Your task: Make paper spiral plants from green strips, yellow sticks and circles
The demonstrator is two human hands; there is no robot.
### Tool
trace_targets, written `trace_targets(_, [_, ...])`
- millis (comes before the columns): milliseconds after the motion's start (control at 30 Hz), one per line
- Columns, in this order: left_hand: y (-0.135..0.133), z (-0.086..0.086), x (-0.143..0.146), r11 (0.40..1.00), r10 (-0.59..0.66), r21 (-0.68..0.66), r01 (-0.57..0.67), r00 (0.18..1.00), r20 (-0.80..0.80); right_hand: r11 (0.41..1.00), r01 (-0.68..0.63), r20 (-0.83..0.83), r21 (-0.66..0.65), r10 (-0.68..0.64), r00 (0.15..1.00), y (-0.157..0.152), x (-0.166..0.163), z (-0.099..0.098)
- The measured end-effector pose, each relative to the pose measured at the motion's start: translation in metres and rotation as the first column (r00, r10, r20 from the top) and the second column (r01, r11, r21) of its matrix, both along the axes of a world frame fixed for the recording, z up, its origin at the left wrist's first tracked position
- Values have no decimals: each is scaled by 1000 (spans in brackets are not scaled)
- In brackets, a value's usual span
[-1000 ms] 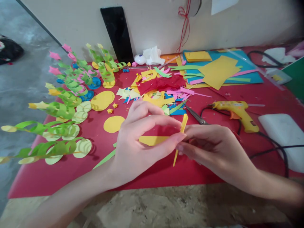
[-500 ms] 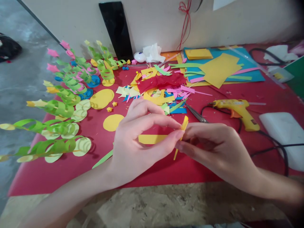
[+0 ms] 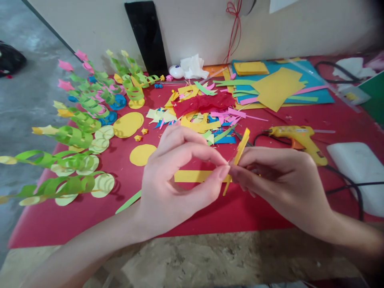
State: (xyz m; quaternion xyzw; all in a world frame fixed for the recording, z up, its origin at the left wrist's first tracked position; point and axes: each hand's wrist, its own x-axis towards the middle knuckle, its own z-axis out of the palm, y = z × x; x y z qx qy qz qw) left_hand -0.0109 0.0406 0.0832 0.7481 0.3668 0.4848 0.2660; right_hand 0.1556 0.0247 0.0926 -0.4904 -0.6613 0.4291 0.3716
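My left hand point(image 3: 177, 176) and my right hand point(image 3: 282, 180) meet above the red table cover point(image 3: 90, 216), both pinching a narrow yellow paper strip point(image 3: 241, 147) that stands tilted between the fingertips. The strip's upper end sticks up above my right fingers and its lower end pokes out below them. A flat yellow paper strip point(image 3: 192, 176) lies on the cover under my left hand. A yellow paper circle point(image 3: 141, 155) lies to the left of my left hand.
Green paper spirals on round bases point(image 3: 75, 160) fill the left side. A heap of coloured paper scraps point(image 3: 201, 112) lies behind my hands. Scissors point(image 3: 240, 138), a yellow glue gun point(image 3: 300, 140) with black cable, a white pad point(image 3: 357, 172) and stacked coloured sheets point(image 3: 279, 86) sit to the right.
The yellow strip has slid upward between my fingers, so more of it now sticks out above them. My right hand has risen slightly. My left hand stays pinched.
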Motion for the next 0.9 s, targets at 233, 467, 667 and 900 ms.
trace_targets(233, [3,0,-2,996,0,86,2,1000,-27,999,-11,21,35,10,1000,-1,2,3])
trace_targets(467, [3,1,-1,991,14,136,-10,999,-30,998,-15,26,66,14,1000,-3,2,3])
trace_targets(667, [2,-1,1,983,51,182,-41,998,-48,997,-12,36,75,10,999,-1,2,4])
trace_targets(900, [2,-4,2,981,67,184,-60,997,-32,996,-5,43,91,2,999,-1,3,5])
